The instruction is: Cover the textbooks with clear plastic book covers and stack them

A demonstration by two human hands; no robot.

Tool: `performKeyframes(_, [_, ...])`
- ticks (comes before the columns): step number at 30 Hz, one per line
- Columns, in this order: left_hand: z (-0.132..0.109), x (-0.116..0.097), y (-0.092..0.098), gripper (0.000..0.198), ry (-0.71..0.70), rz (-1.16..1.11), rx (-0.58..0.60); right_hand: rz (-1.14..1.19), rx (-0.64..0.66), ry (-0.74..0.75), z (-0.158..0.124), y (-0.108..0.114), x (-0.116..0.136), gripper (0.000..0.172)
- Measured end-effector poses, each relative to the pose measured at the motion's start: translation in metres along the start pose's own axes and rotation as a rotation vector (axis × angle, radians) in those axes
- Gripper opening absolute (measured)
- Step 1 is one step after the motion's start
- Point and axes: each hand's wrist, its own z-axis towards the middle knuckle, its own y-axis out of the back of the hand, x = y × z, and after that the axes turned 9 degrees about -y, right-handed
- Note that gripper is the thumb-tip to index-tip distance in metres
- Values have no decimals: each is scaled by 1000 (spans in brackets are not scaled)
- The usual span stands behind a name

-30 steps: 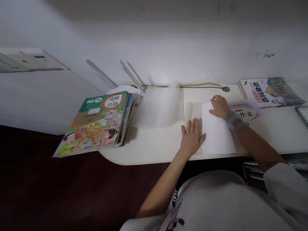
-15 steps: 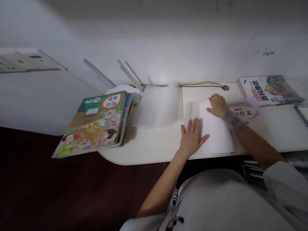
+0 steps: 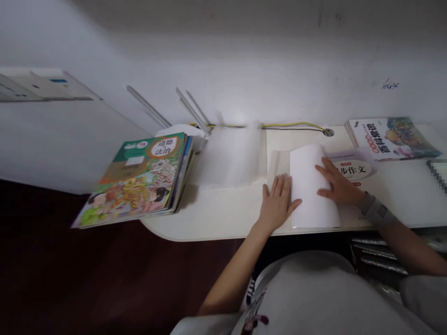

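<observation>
- White paper sheet [image 3: 309, 186] lies on the cream desk [image 3: 209, 218]; the right hand [image 3: 338, 184] has been moved down from the sheet's top, its fingers spread wide on it.
- The left hand [image 3: 277, 203] is pressed flat at the sheet's left edge, fingers spread.
- Stacked textbooks [image 3: 139, 179] are placed left of the sheet.

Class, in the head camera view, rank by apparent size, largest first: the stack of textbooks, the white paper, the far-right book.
Largest: the stack of textbooks. Then the white paper and the far-right book look alike; camera nearness leaves them unranked.
</observation>
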Motion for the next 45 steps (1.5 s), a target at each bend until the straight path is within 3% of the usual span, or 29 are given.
performKeyframes(6, [-2, 5, -1, 73, 61, -147, -102, -88, -13, -78, -6, -11, 21, 75])
performKeyframes(12, [-4, 8, 0, 70, 83, -252, -144, -164, -10, -93, -2, -15, 25, 73])
performKeyframes(18, [-5, 9, 1, 68, 70, -290, -137, -180, -76, -107, -1, -20, 32, 73])
performKeyframes(27, [-6, 11, 4, 69, 79, -362, -135, -163, -186, -189, 1, -33, 34, 57])
performKeyframes(34, [-5, 9, 5, 70, 92, -367, -124, -196, -168, -236, 7, -36, 53, 57])
performKeyframes(41, [-5, 9, 4, 70, 99, -338, -133, -257, -94, -161, 1, -30, 54, 53])
performKeyframes(45, [-5, 9, 3, 71, 104, -327, -124, -252, -126, -185, 1, -33, 58, 53])
